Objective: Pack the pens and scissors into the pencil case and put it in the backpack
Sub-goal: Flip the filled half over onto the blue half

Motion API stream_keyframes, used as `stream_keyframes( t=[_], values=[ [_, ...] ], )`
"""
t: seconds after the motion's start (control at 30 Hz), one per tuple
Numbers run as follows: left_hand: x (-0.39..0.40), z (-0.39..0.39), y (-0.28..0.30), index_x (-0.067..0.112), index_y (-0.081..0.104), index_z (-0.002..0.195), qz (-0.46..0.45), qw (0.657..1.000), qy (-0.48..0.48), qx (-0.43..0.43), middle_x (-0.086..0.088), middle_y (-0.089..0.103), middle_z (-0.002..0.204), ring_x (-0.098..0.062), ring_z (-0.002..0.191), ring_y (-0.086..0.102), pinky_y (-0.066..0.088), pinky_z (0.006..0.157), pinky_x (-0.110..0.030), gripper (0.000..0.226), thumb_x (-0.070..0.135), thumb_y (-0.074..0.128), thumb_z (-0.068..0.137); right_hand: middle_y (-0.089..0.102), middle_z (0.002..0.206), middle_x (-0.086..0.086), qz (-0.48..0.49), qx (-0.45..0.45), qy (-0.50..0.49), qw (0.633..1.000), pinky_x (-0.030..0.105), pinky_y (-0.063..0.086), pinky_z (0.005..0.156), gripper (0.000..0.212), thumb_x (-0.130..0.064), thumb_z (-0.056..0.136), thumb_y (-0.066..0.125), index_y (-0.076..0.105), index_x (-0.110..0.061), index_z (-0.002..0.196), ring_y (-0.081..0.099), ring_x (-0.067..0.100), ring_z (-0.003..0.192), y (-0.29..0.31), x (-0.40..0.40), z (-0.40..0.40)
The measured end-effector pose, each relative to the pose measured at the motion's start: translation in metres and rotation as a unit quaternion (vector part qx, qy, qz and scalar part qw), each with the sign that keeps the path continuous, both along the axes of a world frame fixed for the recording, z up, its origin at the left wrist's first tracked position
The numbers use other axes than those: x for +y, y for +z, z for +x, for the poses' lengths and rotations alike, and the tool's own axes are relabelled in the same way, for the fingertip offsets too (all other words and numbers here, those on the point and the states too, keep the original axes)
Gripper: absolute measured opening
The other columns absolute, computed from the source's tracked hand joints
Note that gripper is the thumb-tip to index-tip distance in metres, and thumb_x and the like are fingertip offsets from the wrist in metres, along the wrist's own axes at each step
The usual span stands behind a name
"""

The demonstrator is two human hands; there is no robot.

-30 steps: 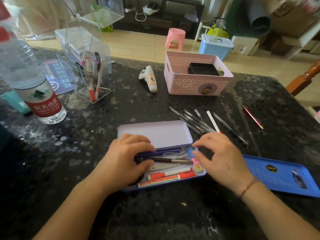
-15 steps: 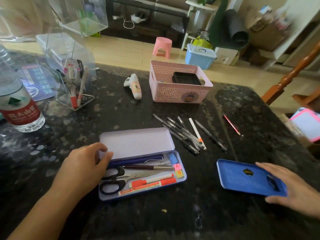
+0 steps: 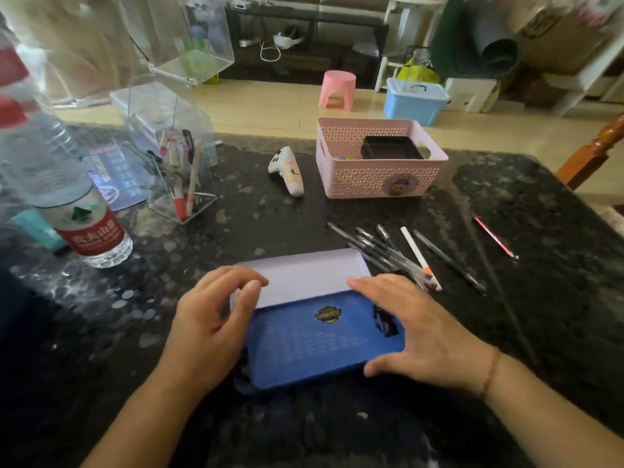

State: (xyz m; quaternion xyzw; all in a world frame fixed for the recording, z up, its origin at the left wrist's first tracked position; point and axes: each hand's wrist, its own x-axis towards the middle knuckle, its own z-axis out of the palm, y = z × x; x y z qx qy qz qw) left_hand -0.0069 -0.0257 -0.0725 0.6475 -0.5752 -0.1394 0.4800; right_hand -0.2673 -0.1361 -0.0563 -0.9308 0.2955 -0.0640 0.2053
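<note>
The pale lilac pencil case [image 3: 304,272] lies open on the dark table in front of me. A blue lid [image 3: 314,342] covers its near half, so the scissors and pens inside are hidden. My right hand [image 3: 418,332] grips the lid's right end, fingers on the far edge and thumb on the near edge. At the case's left end, my left hand [image 3: 209,325] holds it with curled fingers and thumb. Several loose dark pens [image 3: 378,249] and a white pen [image 3: 418,258] lie just beyond the case on the right. No backpack is in view.
A red pencil [image 3: 494,236] lies alone at the right. Behind stand a pink basket [image 3: 354,179], a white controller [image 3: 288,172], a clear pen holder [image 3: 179,187] and a water bottle [image 3: 81,214] at the left. A wooden chair post [image 3: 594,153] borders the table's right edge.
My right hand brought the blue lid from the right side of the table onto the pencil case, hiding the contents. My left hand shifted to the case's left end.
</note>
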Motion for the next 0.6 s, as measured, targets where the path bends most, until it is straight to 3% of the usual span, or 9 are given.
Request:
stream_keyframes(
  t=[0.07, 0.13, 0.27, 0.43, 0.6],
  values=[
    [0.002, -0.003, -0.001, 0.03, 0.066, 0.108, 0.047, 0.996, -0.058, -0.04, 0.02, 0.062, 0.111, -0.007, 0.111, 0.058, 0.044, 0.094, -0.021, 0.036, 0.054, 0.046, 0.091, 0.027, 0.136, -0.029, -0.008, 0.012, 0.006, 1.0, 0.005, 0.005, 0.107, 0.103, -0.066, 0.059, 0.074, 0.022, -0.042, 0.145, 0.021, -0.009, 0.13, -0.005, 0.002, 0.007],
    [0.003, -0.009, -0.004, 0.028, 0.06, 0.124, 0.107, 0.981, -0.104, -0.124, 0.017, 0.056, 0.126, -0.002, 0.122, 0.047, 0.038, 0.104, -0.024, 0.061, 0.07, 0.043, 0.084, 0.028, 0.136, -0.029, -0.015, 0.027, 0.009, 0.999, 0.004, 0.002, 0.105, 0.101, -0.07, 0.062, 0.07, 0.02, -0.042, 0.146, 0.018, -0.011, 0.128, -0.007, 0.004, 0.01],
    [0.003, -0.027, -0.01, 0.026, 0.042, 0.142, 0.189, 0.941, -0.112, -0.256, 0.013, 0.044, 0.143, -0.009, 0.128, 0.039, 0.031, 0.109, -0.031, 0.096, 0.088, 0.04, 0.069, 0.033, 0.146, -0.017, -0.047, 0.061, 0.019, 0.997, 0.009, 0.0, 0.106, 0.093, -0.076, 0.072, 0.057, 0.02, -0.037, 0.147, 0.021, -0.003, 0.134, -0.012, 0.008, 0.011],
    [0.001, -0.037, -0.01, 0.032, 0.029, 0.145, 0.216, 0.923, -0.096, -0.305, 0.015, 0.038, 0.147, -0.013, 0.131, 0.035, 0.027, 0.113, -0.038, 0.096, 0.09, 0.03, 0.069, 0.025, 0.152, -0.015, -0.062, 0.075, 0.002, 0.995, 0.016, -0.001, 0.108, 0.088, -0.076, 0.079, 0.048, 0.015, -0.034, 0.149, 0.008, -0.005, 0.137, -0.016, 0.009, 0.003],
    [0.001, -0.034, -0.005, 0.032, 0.036, 0.139, 0.228, 0.922, -0.094, -0.297, 0.015, 0.041, 0.141, -0.012, 0.128, 0.037, 0.026, 0.111, -0.038, 0.088, 0.082, 0.041, 0.066, 0.028, 0.153, -0.006, -0.082, 0.079, 0.012, 0.993, 0.026, 0.005, 0.115, 0.088, -0.072, 0.081, 0.044, 0.021, -0.023, 0.15, 0.02, 0.01, 0.14, -0.02, 0.017, 0.012]
  ],
)
